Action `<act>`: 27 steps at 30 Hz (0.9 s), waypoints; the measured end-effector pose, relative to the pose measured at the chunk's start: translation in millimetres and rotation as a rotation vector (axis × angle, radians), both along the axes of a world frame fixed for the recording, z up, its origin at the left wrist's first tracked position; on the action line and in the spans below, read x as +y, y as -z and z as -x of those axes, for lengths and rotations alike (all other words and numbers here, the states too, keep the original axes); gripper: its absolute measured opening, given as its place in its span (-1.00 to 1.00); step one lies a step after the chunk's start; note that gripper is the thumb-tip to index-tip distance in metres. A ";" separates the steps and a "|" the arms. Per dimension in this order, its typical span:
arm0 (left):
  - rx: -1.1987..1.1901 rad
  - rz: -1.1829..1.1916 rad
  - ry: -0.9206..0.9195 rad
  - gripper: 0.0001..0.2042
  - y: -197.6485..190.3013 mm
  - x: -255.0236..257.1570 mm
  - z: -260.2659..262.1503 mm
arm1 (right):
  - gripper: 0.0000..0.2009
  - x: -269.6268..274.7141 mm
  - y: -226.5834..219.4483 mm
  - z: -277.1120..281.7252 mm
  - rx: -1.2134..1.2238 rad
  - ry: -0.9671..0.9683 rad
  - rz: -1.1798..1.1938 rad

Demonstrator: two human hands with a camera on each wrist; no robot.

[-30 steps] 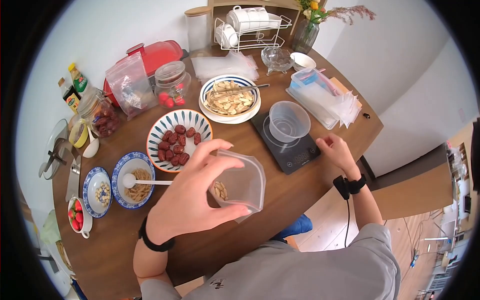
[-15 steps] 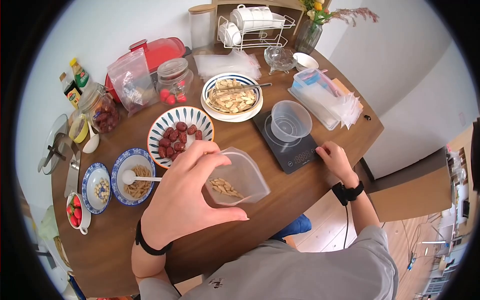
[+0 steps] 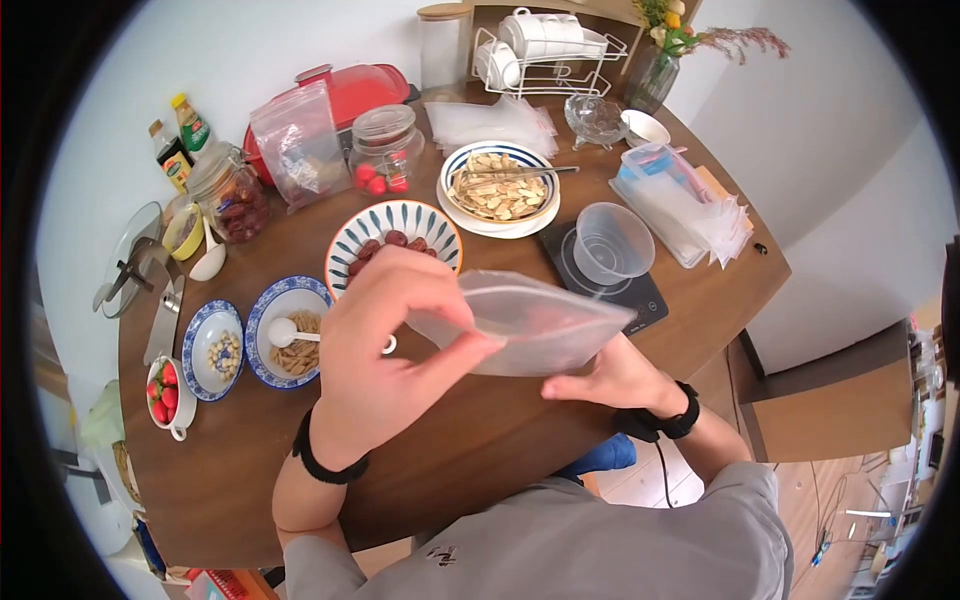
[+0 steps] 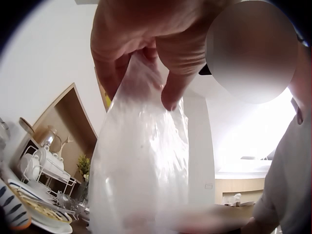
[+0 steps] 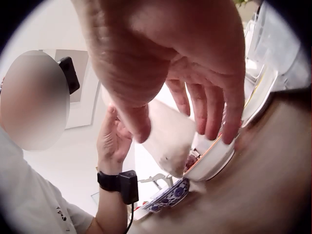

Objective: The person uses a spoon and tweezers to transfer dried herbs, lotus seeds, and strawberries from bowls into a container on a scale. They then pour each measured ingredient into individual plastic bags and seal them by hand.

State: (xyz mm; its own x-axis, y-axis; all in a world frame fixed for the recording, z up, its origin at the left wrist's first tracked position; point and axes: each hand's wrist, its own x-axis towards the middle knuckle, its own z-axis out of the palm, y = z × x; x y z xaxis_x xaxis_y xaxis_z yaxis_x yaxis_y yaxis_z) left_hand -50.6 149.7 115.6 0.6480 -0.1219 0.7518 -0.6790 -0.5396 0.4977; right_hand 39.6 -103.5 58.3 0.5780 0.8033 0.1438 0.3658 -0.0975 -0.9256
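My left hand (image 3: pixel 385 345) pinches the rim of a translucent zip bag (image 3: pixel 525 325) between thumb and fingers, holding it up over the table. The bag hangs down from that pinch in the left wrist view. Small pieces show dimly near its bottom in the right wrist view. My right hand (image 3: pixel 620 375) is at the bag's other side, its fingers straight and apart from the thumb. Behind the bag, a clear plastic bowl (image 3: pixel 612 245) sits on a black kitchen scale (image 3: pixel 650 302). The bowl of red dates (image 3: pixel 396 238) is partly hidden by my left hand.
A blue-patterned bowl (image 3: pixel 258 350) with a white spoon (image 3: pixel 284 333) stands left, beside a smaller bowl of pale nuts (image 3: pixel 224 352). Farther back are sliced almonds (image 3: pixel 500 190), glass jars (image 3: pixel 384 150) and a box of bags (image 3: pixel 680 215).
The right hand has left the scale's edge and come over to the bag. The left hand has closed from a wide spread to a pinch, and the bag has tilted. The view has shifted.
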 end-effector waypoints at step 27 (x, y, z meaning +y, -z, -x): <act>0.576 0.562 0.162 -0.77 5.5 -9.9 -7.7 | -0.91 35.0 -61.6 -3.0 0.027 0.216 -0.226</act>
State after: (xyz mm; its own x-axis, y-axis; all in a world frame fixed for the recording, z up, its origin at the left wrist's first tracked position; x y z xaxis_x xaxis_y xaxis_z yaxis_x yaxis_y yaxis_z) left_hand -42.8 139.8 110.0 0.9578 0.0487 0.2834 -0.2826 -0.0228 0.9590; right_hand 42.6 -68.5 119.8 0.7379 0.6109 0.2870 0.3337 0.0394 -0.9418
